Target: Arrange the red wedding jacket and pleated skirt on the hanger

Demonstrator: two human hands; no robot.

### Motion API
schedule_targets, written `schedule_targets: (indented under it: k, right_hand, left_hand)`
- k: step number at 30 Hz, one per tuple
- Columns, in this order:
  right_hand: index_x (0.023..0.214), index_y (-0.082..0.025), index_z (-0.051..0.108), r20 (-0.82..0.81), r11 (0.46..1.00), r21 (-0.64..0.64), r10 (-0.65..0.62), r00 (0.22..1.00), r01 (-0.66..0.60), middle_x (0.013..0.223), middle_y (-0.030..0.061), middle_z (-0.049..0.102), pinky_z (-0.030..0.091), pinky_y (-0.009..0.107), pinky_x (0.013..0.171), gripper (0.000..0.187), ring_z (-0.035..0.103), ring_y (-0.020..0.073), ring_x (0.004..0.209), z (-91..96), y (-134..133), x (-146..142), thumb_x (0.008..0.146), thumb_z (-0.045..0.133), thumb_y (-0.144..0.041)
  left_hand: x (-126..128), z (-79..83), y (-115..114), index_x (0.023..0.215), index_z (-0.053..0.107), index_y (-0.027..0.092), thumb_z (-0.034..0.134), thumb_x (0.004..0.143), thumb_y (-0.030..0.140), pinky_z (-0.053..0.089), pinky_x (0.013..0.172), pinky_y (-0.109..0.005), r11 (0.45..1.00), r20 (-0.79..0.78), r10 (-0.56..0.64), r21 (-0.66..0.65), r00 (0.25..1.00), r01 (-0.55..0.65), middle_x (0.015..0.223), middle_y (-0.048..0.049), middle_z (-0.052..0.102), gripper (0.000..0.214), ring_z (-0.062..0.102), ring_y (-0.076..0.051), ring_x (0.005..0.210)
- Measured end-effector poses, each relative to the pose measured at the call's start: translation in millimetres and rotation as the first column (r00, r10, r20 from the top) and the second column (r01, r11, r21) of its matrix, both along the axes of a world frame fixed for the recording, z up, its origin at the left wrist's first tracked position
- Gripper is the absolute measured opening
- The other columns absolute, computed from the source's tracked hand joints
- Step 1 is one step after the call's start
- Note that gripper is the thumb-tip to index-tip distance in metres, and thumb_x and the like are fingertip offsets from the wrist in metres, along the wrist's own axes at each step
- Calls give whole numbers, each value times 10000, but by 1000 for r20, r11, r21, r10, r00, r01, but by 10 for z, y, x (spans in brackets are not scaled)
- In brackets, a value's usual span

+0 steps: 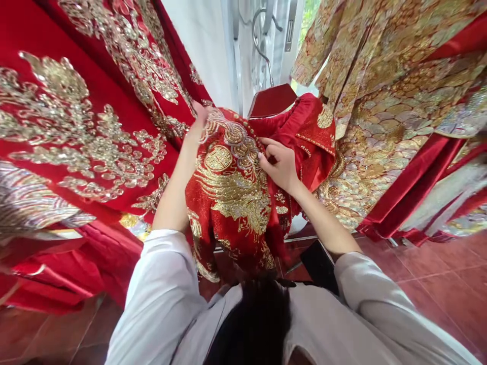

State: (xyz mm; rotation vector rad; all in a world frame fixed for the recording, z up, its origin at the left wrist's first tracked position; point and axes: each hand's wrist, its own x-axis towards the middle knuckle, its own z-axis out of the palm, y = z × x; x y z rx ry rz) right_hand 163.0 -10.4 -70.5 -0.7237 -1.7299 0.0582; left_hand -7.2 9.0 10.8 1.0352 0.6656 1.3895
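A red jacket (243,197) with gold embroidery and beaded edging hangs in front of me. My left hand (198,120) is at its left shoulder, gripping the cloth; the thumb side shows, slightly blurred, and the fingers are hidden behind the fabric. On the other side, my right hand (279,163) has thumb and fingers closed on the beaded front edge. Just behind the right hand, the jacket's other half is folded open, showing plain red lining. A dark red hanger (273,100) with a metal hook (261,43) pokes out above the collar.
Close on the left hangs a red gown (95,121) with gold sequin appliqué. A gold scale-patterned garment (388,91) hangs on the right. Behind the hanger are metal rack bars (236,61). Reddish tiles (437,274) cover the floor, and a black object (319,263) is near my right forearm.
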Motion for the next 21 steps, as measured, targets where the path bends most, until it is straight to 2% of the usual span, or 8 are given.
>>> schedule_targets:
  k: [3,5,9,13,15,18,19,21]
  right_hand:
    - [542,-177,295,-29,999,-37,4,1000,-5,940,70,675,471,308,692,270,640,177,852,22,67,-52,726,491,-158]
    - [519,-179,283,-58,995,-87,36,998,-41,847,59,674,462,293,671,278,641,191,901,15,108,-16,704,489,-158]
    - [483,-167,307,-150,939,-258,191,970,-225,955,57,686,482,329,750,302,629,209,970,-68,226,149,688,523,-220]
    - [488,-168,300,-301,895,-292,249,921,-337,1136,47,646,482,356,862,307,609,194,1039,-161,320,135,696,511,-244]
    - [503,-174,290,-316,906,-267,239,918,-328,1164,45,633,474,351,902,298,590,185,1091,-194,322,53,712,493,-236]
    - [518,-182,294,-288,939,-202,214,934,-277,1169,65,628,459,351,939,280,574,191,1129,-229,289,-77,727,477,-223]
    - [522,-185,294,-264,949,-181,207,942,-259,1163,75,630,456,354,944,277,573,200,1132,-232,273,-106,726,479,-219]
    - [528,-189,292,-185,964,-148,194,964,-222,1138,90,640,459,361,940,280,575,219,1132,-203,230,-115,723,491,-210]
  left_hand:
    - [-60,173,196,853,587,153,312,995,378,468,916,-300,963,-408,151,268,900,-40,702,-18,615,383,592,-193,1050]
    - [-56,213,305,780,605,137,435,961,336,457,854,-275,947,-569,183,322,802,13,658,-22,598,318,608,-189,919]
    - [32,92,347,616,563,182,420,924,490,407,685,-263,926,-694,129,339,708,164,612,-44,561,458,489,-148,654]
    - [37,99,162,510,374,197,431,896,528,283,577,-237,917,-775,214,370,595,152,516,6,369,512,286,-105,562]
    - [1,205,-6,478,301,186,461,893,518,230,574,-241,903,-831,337,418,443,97,493,21,264,555,207,-90,552]
    - [10,369,-275,457,268,179,389,916,554,227,594,-262,893,-897,439,442,47,87,475,18,221,606,226,-87,541]
    - [40,404,-340,459,272,177,389,908,571,235,598,-265,894,-894,445,440,-50,88,470,13,234,609,263,-91,541]
    - [118,433,-399,473,303,172,507,849,560,253,593,-262,896,-892,442,434,-97,90,472,8,262,578,347,-107,556]
